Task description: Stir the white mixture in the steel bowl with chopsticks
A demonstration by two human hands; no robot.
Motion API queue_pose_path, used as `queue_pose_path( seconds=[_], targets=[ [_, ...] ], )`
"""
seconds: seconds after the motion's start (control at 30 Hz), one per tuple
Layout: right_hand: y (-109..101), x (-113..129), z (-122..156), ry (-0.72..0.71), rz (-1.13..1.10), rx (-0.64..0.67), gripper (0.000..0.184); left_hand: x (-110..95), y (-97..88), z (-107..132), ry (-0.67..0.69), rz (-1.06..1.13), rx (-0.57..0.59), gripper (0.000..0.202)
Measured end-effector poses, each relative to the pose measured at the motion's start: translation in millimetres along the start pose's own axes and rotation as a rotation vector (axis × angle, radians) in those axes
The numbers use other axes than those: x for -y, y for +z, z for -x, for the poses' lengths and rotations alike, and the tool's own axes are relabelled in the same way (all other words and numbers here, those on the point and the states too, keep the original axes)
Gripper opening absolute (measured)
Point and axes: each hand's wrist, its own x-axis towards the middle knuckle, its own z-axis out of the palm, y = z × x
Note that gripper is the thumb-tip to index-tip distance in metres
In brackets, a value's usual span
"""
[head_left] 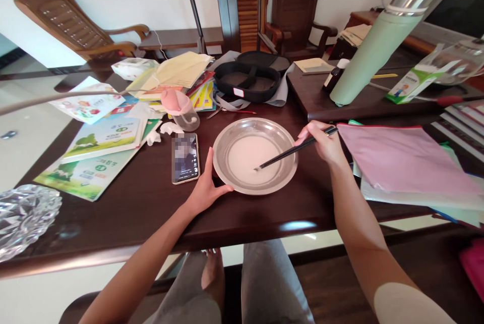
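Note:
A round shallow metal bowl (223, 167) stands on the dark table, with a pale, milky liquid (253, 150) in its bottom. My left hand (206, 187) is at the bowl's left near side, thumb at the near rim and fingers along the outer edge, steadying it. In my right hand (323, 142) is a pair of black chopsticks (291, 150), slanting down to the left over the right rim. Their tips reach the liquid near the bowl's middle. A phone (185, 158) with a lit screen lies just left of my left hand.
A pink-topped cup (179, 109), crumpled tissues (162, 133) and booklets (102, 137) lie leftward. A black case (247, 82) sits behind the bowl. A tall green thermos (376, 54) stands at back right, above a pink folder (404, 157). A cut-glass dish (26, 218) is at far left.

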Motion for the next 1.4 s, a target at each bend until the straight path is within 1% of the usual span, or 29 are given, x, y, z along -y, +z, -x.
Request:
queue_pose_path(
  seconds=[0.07, 0.13, 0.17, 0.23, 0.3, 0.33, 0.4, 0.5, 0.57, 0.63, 0.73, 0.8, 0.87, 0.93, 0.97, 1.0, 1.07, 1.13, 1.17, 1.2, 1.27, 1.33, 1.4],
  targets=[
    [3.4, 1.1, 0.7, 0.015, 0.016, 0.094, 0.042, 0.2, -0.2, -0.2, 0.002, -0.001, 0.003, 0.14],
    [6.4, 4.0, 0.7, 0.0, 0.058, 0.138, 0.041, 0.5, -0.3, -0.3, 0.001, -0.003, 0.006, 0.141],
    [6.7, 5.3, 0.3, -0.014, 0.08, 0.125, 0.04, 0.7, -0.4, -0.3, 0.0, -0.005, 0.006, 0.141],
    [4.7, 6.0, -0.7, -0.043, 0.097, 0.045, 0.039, 1.2, -0.4, -0.2, 0.003, -0.009, 0.005, 0.14],
    [1.0, 4.0, -1.3, -0.051, 0.061, -0.03, 0.039, 1.6, -0.4, -0.1, 0.016, -0.021, 0.002, 0.138],
    [-0.3, 2.4, -1.2, -0.046, 0.038, -0.042, 0.04, 1.8, -0.4, -0.1, 0.027, -0.031, -0.003, 0.136],
    [-0.2, 0.1, -0.3, -0.025, 0.014, -0.012, 0.041, 2.2, -0.7, -0.1, 0.049, -0.054, -0.015, 0.135],
    [5.4, 1.2, 1.2, 0.003, 0.041, 0.095, 0.04, 2.2, -1.5, 0.0, 0.054, -0.079, -0.029, 0.134],
    [8.0, 3.6, 1.0, -0.006, 0.071, 0.119, 0.04, 1.5, -2.3, 0.6, 0.046, -0.088, -0.03, 0.132],
    [7.0, 4.8, -0.2, -0.03, 0.09, 0.065, 0.038, 0.2, -2.8, 1.4, 0.044, -0.089, -0.033, 0.124],
    [1.3, 2.8, -1.8, -0.053, 0.065, -0.048, 0.038, -2.5, -2.6, 2.8, 0.055, -0.061, -0.041, 0.103],
    [-0.7, 0.8, -1.6, -0.05, 0.04, -0.043, 0.039, -4.3, -1.7, 3.4, 0.062, -0.026, -0.043, 0.094],
    [0.4, 0.5, -0.8, -0.04, 0.042, 0.023, 0.04, -5.6, -1.0, 3.6, 0.055, -0.005, -0.039, 0.091],
    [2.8, 2.2, -0.3, -0.045, 0.085, 0.103, 0.04, -6.3, -0.6, 3.6, 0.032, -0.009, -0.039, 0.089],
    [3.6, 3.4, -0.4, -0.057, 0.111, 0.123, 0.04, -6.4, -0.5, 3.5, 0.018, -0.017, -0.042, 0.089],
    [3.6, 4.4, -0.7, -0.073, 0.136, 0.123, 0.039, -6.3, -0.6, 3.5, 0.006, -0.026, -0.045, 0.089],
    [1.6, 5.1, -1.6, -0.098, 0.162, 0.068, 0.038, -6.1, -0.8, 3.4, -0.011, -0.038, -0.048, 0.088],
    [-1.5, 3.7, -2.1, -0.098, 0.126, -0.004, 0.04, -5.7, -0.9, 3.4, -0.016, -0.045, -0.046, 0.089],
    [-2.6, 2.5, -2.1, -0.085, 0.096, -0.019, 0.04, -5.5, -0.9, 3.4, -0.016, -0.046, -0.046, 0.089],
    [-3.0, 1.2, -1.8, -0.07, 0.066, -0.015, 0.041, -5.3, -0.7, 3.4, -0.014, -0.047, -0.046, 0.089],
    [-1.6, -0.3, -0.9, -0.036, 0.032, 0.041, 0.04, -4.9, -0.4, 3.3, -0.007, -0.052, -0.049, 0.088],
    [1.4, 0.2, -0.2, -0.021, 0.049, 0.123, 0.038, -4.6, -0.2, 3.2, -0.001, -0.06, -0.052, 0.088],
    [3.3, 2.0, -0.4, -0.033, 0.086, 0.152, 0.038, -4.4, -0.3, 3.2, 0.001, -0.07, -0.05, 0.089]
  ],
)
